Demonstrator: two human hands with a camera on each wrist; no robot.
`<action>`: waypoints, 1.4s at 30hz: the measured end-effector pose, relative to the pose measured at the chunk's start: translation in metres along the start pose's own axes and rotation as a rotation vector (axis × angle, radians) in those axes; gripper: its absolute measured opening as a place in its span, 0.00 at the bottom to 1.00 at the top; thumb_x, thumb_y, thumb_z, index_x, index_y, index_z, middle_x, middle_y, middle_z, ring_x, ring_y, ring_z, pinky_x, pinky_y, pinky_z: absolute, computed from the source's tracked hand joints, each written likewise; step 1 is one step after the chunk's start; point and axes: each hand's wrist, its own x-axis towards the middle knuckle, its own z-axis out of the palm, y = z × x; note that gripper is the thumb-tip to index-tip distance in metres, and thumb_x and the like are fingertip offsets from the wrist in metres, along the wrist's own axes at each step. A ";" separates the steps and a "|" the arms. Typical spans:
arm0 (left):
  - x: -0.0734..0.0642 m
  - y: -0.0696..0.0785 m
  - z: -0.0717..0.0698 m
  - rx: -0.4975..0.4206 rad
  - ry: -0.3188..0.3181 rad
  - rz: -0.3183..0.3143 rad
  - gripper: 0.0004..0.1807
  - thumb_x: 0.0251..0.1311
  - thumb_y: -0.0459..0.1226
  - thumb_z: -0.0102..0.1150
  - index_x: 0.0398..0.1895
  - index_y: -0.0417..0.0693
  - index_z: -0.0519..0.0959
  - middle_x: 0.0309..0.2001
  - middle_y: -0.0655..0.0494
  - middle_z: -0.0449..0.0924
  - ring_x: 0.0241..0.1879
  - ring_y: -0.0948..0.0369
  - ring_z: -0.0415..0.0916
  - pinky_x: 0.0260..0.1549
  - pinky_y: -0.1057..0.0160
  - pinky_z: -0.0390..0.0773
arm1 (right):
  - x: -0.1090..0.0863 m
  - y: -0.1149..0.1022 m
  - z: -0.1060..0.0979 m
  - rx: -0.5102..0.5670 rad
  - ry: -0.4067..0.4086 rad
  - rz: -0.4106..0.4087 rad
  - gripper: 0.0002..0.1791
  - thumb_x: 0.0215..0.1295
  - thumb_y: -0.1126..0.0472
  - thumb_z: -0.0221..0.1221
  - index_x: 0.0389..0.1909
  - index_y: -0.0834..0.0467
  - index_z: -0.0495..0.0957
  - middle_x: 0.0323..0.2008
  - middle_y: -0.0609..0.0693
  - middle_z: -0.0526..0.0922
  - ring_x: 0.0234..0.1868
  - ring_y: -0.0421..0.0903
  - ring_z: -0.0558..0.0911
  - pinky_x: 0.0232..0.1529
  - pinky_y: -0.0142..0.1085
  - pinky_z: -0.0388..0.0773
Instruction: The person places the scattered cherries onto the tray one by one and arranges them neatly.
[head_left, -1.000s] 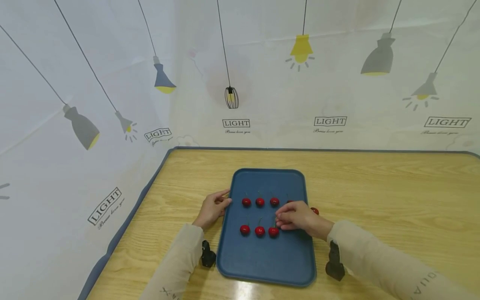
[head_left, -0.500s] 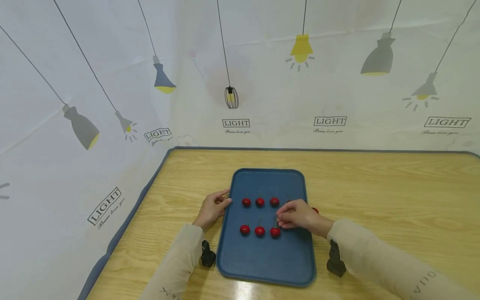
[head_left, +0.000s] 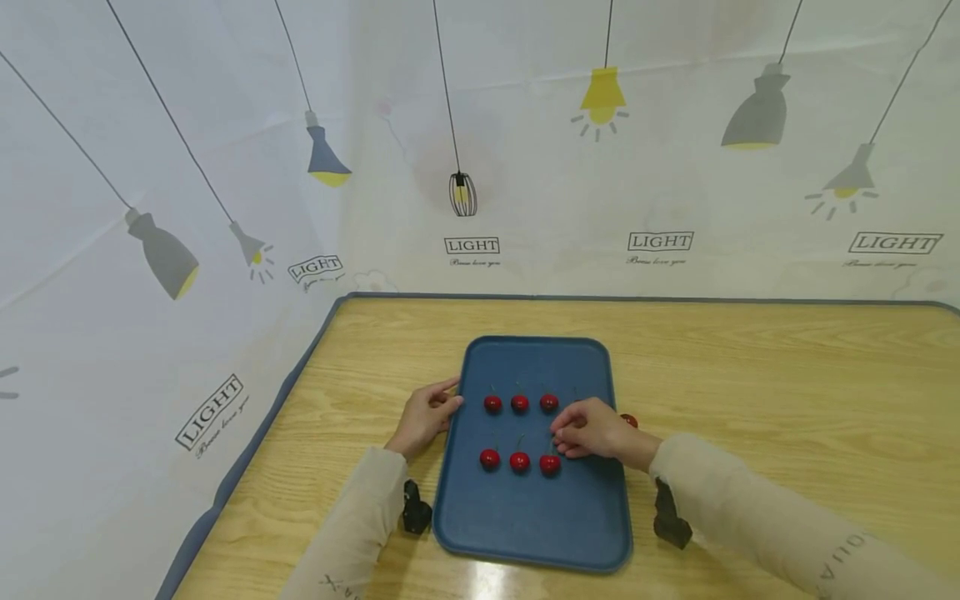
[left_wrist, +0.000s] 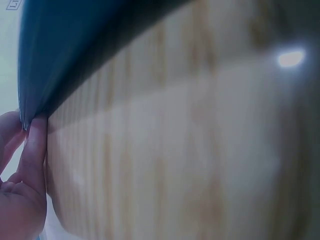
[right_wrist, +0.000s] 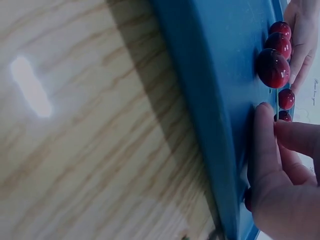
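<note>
A blue tray (head_left: 525, 525) lies lengthwise on the table, bearing red cherries in two rows. My left hand (head_left: 423, 419) holds the tray's left rim between thumb and fingers, as the left wrist view also shows. With thumb and fingertips, my right hand (head_left: 596, 433) pinches the thin green stem of the front row's rightmost cherry (head_left: 550, 464). That cherry (right_wrist: 273, 68) sits nearest in the right wrist view, its stem running up to the fingertips. To its left are two more, a middle cherry (head_left: 520, 462) and an end cherry (head_left: 490, 459).
The back row shows three cherries, one of them the leftmost cherry (head_left: 492, 404); the right hand hides most of another, whose stem shows. Beyond the tray's right rim, a further cherry (head_left: 630, 420) peeks out behind the right hand. A lamp-printed cloth (head_left: 562, 167) backs the wooden table (head_left: 787, 383).
The pinched cherry has shifted very slightly right and toward the tray's near end, with the right hand staying almost in place. The left hand and the other cherries have not moved.
</note>
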 end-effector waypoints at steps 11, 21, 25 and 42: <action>0.000 0.000 0.000 -0.005 -0.006 0.000 0.23 0.58 0.33 0.54 0.58 0.43 0.68 0.35 0.46 0.73 0.25 0.63 0.69 0.21 0.68 0.75 | 0.001 -0.002 0.003 -0.068 0.018 -0.027 0.05 0.57 0.74 0.53 0.33 0.71 0.75 0.24 0.53 0.77 0.25 0.41 0.77 0.28 0.35 0.78; 0.000 -0.001 -0.001 0.024 -0.003 0.002 0.22 0.58 0.33 0.53 0.58 0.45 0.69 0.35 0.48 0.72 0.26 0.63 0.69 0.22 0.68 0.75 | 0.001 -0.003 0.007 -0.154 0.028 -0.051 0.04 0.56 0.75 0.53 0.31 0.69 0.77 0.23 0.52 0.76 0.24 0.41 0.77 0.27 0.33 0.78; 0.000 -0.002 -0.001 0.030 -0.010 0.014 0.22 0.59 0.33 0.53 0.58 0.43 0.69 0.35 0.46 0.73 0.26 0.63 0.69 0.22 0.67 0.75 | 0.002 -0.004 0.008 -0.192 0.039 -0.062 0.04 0.55 0.75 0.54 0.30 0.67 0.77 0.22 0.51 0.77 0.24 0.41 0.76 0.26 0.33 0.78; -0.001 0.001 0.000 0.040 0.000 -0.002 0.22 0.58 0.34 0.54 0.58 0.46 0.69 0.34 0.48 0.72 0.25 0.63 0.69 0.22 0.67 0.75 | 0.000 -0.005 0.008 -0.179 0.095 -0.066 0.06 0.54 0.76 0.55 0.32 0.67 0.78 0.23 0.51 0.77 0.24 0.41 0.77 0.26 0.33 0.78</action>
